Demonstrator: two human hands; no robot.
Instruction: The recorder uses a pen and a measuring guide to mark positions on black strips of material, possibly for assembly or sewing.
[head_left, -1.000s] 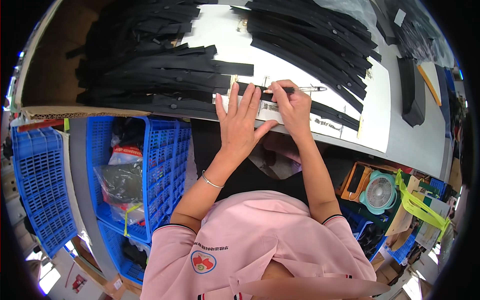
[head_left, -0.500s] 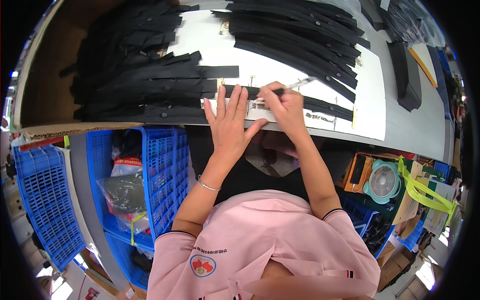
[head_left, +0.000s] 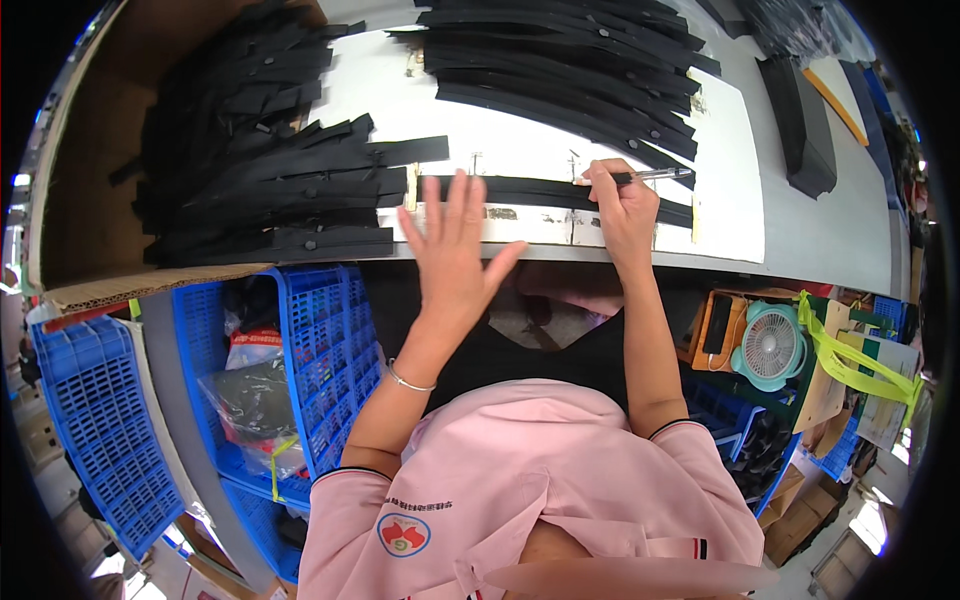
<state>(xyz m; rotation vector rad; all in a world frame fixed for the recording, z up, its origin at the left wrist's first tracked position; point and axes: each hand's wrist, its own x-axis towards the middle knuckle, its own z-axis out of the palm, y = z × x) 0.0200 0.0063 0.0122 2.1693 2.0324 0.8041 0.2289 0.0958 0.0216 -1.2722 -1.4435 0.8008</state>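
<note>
A black fabric strip [head_left: 535, 191] lies across the near part of a white board [head_left: 738, 190] that bears dark drawn marks. My right hand [head_left: 627, 218] is closed around a pen [head_left: 660, 174], its tip end pointing left at the strip. My left hand [head_left: 452, 260] is spread flat over the strip's left part, its fingertips blurred. Left of that hand is a pile of black strips [head_left: 270, 190], some with small round buttons. More black strips [head_left: 560, 60] are laid side by side across the board's far part.
A cardboard box [head_left: 85, 180] borders the strips on the left. At the back right are a long black block [head_left: 797, 130] and clear plastic wrapping [head_left: 810, 30]. Below the table edge stand blue crates [head_left: 330, 350] with bagged items on the left, and a small green fan [head_left: 770, 345] on the right.
My right hand has moved right along the strip with the pen, and the pen lies more level. My left hand remains spread at the strip's left part. The whole view has shifted slightly.
</note>
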